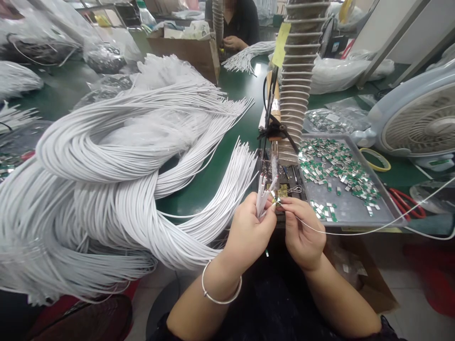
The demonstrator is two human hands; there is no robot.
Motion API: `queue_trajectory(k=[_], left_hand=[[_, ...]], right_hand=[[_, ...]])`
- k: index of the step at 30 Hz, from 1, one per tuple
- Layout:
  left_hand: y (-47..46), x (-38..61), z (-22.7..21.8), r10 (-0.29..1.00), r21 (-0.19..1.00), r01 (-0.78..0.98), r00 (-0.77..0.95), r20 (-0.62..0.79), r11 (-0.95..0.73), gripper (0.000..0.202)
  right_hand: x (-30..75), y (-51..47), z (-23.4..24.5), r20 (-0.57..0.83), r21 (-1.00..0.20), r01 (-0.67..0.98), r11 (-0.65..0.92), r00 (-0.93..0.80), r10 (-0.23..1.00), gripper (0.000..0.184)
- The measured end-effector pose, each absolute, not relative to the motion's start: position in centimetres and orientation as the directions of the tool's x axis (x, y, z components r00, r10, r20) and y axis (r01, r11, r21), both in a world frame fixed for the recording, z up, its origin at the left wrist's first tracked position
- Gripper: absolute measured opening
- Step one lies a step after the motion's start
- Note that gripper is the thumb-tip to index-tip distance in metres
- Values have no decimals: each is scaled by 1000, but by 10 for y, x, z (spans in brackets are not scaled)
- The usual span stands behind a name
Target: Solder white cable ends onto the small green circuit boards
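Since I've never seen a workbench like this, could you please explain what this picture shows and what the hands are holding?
This is one view from a camera worn on the person's head, looking down at their own hands. The left hand grips a few white cables by their ends, and the right hand pinches a tiny metal piece in its fingers. A great heap of white cables lies on the green table. To the right sits a metal tray of small green-and-silver parts, with red-handled scissors and a fan beyond.
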State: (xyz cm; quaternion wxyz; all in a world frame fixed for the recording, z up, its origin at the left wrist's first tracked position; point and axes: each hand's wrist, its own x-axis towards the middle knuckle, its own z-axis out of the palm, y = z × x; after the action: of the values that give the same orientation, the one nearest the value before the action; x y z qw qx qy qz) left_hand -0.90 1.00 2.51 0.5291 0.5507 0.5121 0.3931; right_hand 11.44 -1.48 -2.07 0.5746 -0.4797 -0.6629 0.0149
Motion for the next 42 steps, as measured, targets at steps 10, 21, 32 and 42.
queue_trajectory(k=[10,21,32,42], left_hand=[[10,-9,21,983,987,152,170,-70,43,4],[9,-12,15,978,987,157,195,-70,40,3],[7,-18,11,964,984,174,251,-87,44,20],[10,-16,11,960,993,72,257,-110,95,17]], right_hand=[[114,-12,-19,756,-567,610,554,117,644,21],[114,-14,-22,746,-578,585,569,97,659,22],[116,-17,-26,718,-629,535,564,123,685,25],[116,-17,-26,699,-649,533,542,138,701,24]])
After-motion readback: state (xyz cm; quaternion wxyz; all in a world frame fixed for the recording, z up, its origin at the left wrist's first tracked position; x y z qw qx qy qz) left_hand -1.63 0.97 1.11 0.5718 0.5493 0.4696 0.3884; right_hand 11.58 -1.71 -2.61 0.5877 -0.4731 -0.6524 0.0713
